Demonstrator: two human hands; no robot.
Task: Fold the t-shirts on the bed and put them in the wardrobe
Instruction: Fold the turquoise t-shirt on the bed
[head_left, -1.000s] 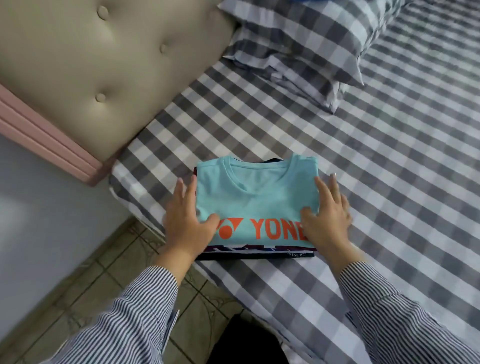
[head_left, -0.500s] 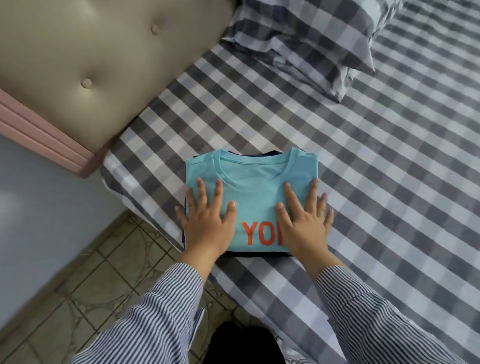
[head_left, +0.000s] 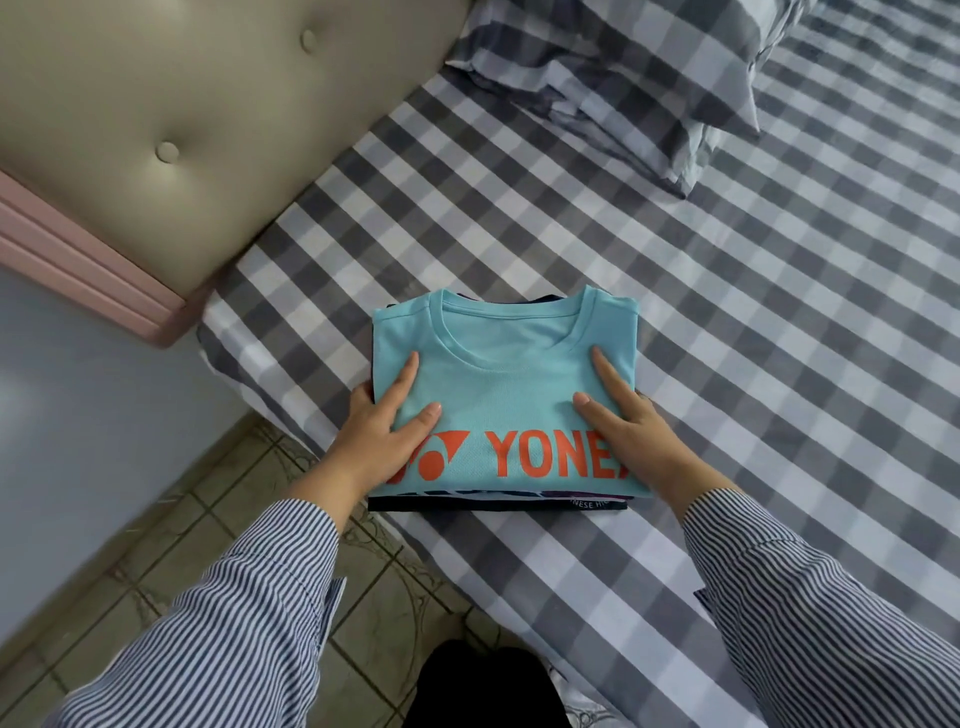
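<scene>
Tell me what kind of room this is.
Most likely a bedroom: a bed with a grey-and-white checked sheet, a beige button-tufted padded headboard and a matching checked pillow.

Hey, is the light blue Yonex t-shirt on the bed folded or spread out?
Folded. The light blue t-shirt is a compact rectangle, collar up, on a stack of darker folded shirts.

Both hands flat, one at each side, arms reaching forward.

The left hand (head_left: 382, 431) lies with index finger and thumb spread, its other fingers tucked out of sight; the right hand (head_left: 631, 431) mirrors it. Striped sleeves cover both forearms.
</scene>
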